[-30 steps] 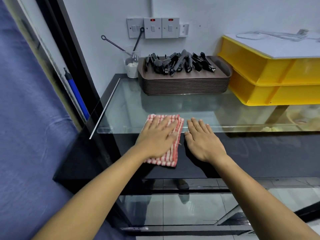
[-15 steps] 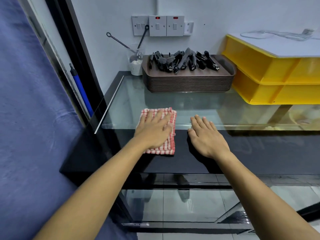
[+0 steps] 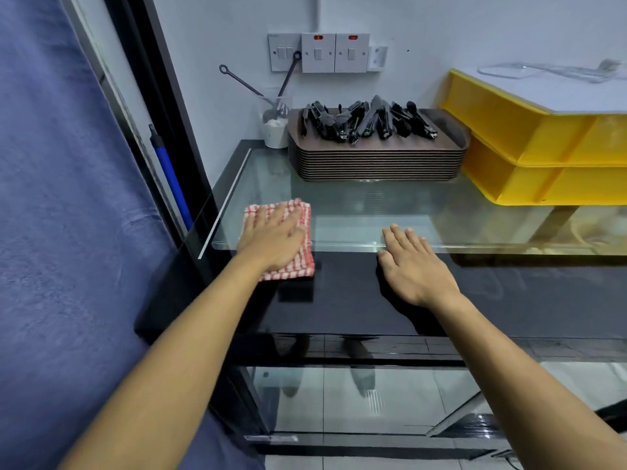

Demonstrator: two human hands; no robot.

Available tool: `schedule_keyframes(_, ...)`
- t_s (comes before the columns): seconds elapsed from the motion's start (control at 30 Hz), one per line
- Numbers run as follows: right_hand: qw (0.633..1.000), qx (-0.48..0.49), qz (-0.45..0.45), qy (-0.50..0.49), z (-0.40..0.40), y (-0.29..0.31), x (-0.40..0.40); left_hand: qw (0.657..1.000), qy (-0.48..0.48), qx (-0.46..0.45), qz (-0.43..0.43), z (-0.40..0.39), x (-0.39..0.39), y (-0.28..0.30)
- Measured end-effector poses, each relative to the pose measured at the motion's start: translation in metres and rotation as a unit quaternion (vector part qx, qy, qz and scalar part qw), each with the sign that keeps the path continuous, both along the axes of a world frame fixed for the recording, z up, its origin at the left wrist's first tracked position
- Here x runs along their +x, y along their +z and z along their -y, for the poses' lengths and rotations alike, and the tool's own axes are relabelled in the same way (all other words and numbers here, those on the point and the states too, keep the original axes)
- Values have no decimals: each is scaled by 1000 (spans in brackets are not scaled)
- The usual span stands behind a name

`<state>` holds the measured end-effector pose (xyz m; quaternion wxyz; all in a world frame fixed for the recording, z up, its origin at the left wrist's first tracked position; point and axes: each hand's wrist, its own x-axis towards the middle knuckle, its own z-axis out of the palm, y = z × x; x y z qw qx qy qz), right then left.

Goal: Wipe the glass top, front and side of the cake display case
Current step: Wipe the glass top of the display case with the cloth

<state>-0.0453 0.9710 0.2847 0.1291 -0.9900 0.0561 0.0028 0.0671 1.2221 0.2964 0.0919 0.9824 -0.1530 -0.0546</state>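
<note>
Nearest, the display case [image 3: 339, 300] shows its glossy black front band, with clear glass below reflecting floor tiles. The right hand [image 3: 415, 266] lies flat on that band, fingers straight and close together, tips reaching onto the glass top [image 3: 356, 212]. The left hand [image 3: 271, 237] presses flat, fingers spread, on a red-and-white checked cloth [image 3: 298, 262] straddling the glass edge near the left corner. Farther back sit a stack of brown ribbed trays [image 3: 376, 164] holding black tongs [image 3: 369, 122], two yellow plastic bins [image 3: 543, 154], and white wall switches [image 3: 319, 52]. No writing is legible.
</note>
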Motion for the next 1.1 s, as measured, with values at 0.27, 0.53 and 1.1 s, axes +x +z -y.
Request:
schedule_keyframes(0.27, 1000, -7, 0, 0, 1, -1, -2, 989, -148, 23, 3, -12, -96, -6)
schedule_keyframes(0.53, 1000, -9, 0, -4, -3, 2, -3, 1000, -20, 2, -12, -5, -21, 1)
schedule_keyframes(1.1, 1000, -15, -5, -5, -5, 4, -4, 1000, -5, -3, -14, -20, -18, 0)
